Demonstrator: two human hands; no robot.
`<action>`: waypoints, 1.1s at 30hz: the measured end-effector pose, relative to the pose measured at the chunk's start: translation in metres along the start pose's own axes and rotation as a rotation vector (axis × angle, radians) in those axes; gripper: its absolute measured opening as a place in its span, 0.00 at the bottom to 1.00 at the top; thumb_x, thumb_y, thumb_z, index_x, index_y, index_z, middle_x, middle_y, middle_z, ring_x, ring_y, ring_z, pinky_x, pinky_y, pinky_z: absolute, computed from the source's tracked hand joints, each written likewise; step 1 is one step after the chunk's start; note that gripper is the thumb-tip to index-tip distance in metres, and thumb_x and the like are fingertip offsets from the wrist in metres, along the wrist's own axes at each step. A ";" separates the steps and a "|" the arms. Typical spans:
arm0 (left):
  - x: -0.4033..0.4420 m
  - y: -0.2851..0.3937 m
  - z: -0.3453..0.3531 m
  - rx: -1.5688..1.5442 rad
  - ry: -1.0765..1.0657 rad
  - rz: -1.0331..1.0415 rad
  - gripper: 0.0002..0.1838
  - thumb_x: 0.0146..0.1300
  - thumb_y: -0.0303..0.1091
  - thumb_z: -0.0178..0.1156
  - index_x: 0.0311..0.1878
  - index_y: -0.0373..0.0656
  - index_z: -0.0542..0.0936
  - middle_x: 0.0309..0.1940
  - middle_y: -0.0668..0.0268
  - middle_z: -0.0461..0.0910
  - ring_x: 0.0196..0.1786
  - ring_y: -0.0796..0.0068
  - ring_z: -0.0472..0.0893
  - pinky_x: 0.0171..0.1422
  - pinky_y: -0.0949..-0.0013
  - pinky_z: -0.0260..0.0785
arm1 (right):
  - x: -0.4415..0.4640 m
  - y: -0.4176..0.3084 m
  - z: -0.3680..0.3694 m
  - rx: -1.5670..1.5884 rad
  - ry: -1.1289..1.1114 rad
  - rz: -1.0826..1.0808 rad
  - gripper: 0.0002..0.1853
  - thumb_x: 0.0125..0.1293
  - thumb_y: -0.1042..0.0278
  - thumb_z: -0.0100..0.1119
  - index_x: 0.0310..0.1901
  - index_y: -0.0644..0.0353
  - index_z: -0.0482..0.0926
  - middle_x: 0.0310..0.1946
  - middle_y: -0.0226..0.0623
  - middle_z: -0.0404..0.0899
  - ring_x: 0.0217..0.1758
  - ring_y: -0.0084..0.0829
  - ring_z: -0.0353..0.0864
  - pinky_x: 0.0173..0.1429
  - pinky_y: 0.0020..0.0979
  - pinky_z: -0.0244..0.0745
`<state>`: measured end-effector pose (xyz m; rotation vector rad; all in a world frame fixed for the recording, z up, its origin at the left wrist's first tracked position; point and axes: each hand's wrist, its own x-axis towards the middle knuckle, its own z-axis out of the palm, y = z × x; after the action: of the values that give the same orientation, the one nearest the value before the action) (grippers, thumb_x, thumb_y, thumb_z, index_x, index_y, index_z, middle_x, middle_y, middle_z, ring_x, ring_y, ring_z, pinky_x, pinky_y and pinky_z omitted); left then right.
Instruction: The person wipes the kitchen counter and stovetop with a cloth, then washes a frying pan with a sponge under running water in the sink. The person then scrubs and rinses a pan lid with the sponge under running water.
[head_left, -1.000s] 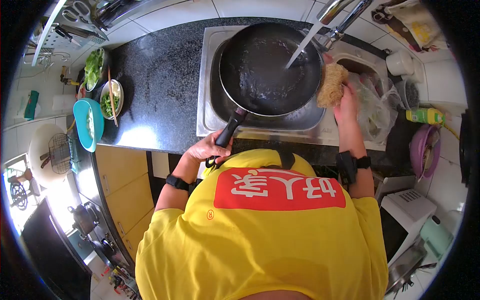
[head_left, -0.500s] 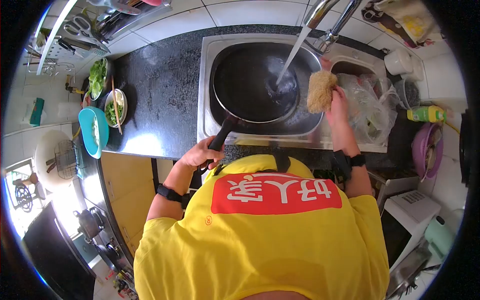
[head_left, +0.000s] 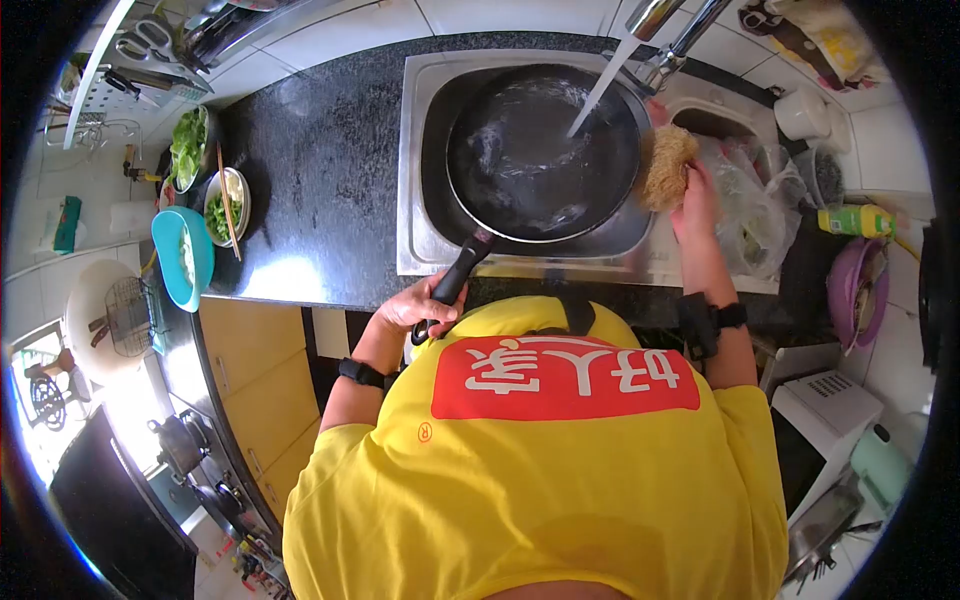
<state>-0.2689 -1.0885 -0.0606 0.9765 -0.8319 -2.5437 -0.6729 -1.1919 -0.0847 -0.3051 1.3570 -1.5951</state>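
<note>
Seen from the head camera, a person in a yellow shirt (head_left: 550, 470) stands at a dark stone bench (head_left: 320, 170). A black frying pan (head_left: 600, 185) is over the large basin of a steel sink (head_left: 412, 180), covering most of it; whether it rests on the bottom cannot be told. The tap (head_left: 655, 15) overhangs it from the far right, and a stream of water (head_left: 600, 92) lands inside. The handle (head_left: 462, 270) points near and left, past the sink's edge, probably because that puts it within easy reach. The left hand's (head_left: 412, 303) grip is closed around its end, seemingly to steady the pan.

The right hand (head_left: 695, 208) has its grip clamped on a tan fibrous scrubber (head_left: 668, 168), just right of the rim; contact is unclear. This side placement seems to leave the falling water unobstructed.

A clear plastic bag (head_left: 745, 215) crowds the right hand and covers part of the smaller basin. Farther right are a yellow bottle (head_left: 858, 222) and a purple basin (head_left: 840, 290). At the bench's left end, well apart, are leafy greens (head_left: 188, 150), chopsticks (head_left: 229, 205) across a small bowl and a teal bowl (head_left: 203, 260).
</note>
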 end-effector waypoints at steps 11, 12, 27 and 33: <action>-0.004 0.024 0.026 0.343 0.382 0.029 0.17 0.43 0.23 0.62 0.36 0.41 0.67 0.19 0.68 0.70 0.16 0.80 0.70 0.20 0.76 0.64 | 0.004 0.017 -0.004 -0.027 -0.042 0.021 0.16 0.61 0.73 0.44 0.52 0.62 0.66 0.46 0.39 0.71 0.48 0.33 0.72 0.52 0.33 0.70; -0.003 0.024 0.025 0.350 0.401 0.036 0.16 0.43 0.24 0.62 0.35 0.41 0.67 0.19 0.69 0.70 0.17 0.80 0.71 0.21 0.77 0.63 | 0.004 0.017 -0.003 -0.022 -0.076 0.027 0.16 0.61 0.73 0.44 0.52 0.63 0.66 0.46 0.39 0.71 0.48 0.33 0.72 0.52 0.33 0.70; -0.020 0.020 0.034 1.364 0.903 0.119 0.15 0.46 0.32 0.60 0.38 0.42 0.68 0.21 0.52 0.74 0.26 0.48 0.75 0.31 0.55 0.69 | 0.018 0.037 -0.015 0.000 -0.103 0.057 0.14 0.61 0.74 0.46 0.49 0.63 0.68 0.44 0.39 0.72 0.47 0.33 0.73 0.51 0.32 0.70; -0.022 0.022 0.038 1.463 0.971 0.066 0.16 0.46 0.32 0.59 0.40 0.43 0.68 0.21 0.53 0.75 0.27 0.49 0.77 0.32 0.54 0.69 | 0.023 0.044 -0.011 0.016 -0.133 0.051 0.14 0.61 0.73 0.46 0.48 0.63 0.69 0.43 0.39 0.73 0.46 0.33 0.73 0.50 0.32 0.71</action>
<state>-0.2776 -1.0800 -0.0129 2.0952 -2.1612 -0.7117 -0.6696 -1.1987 -0.1347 -0.3579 1.2396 -1.5161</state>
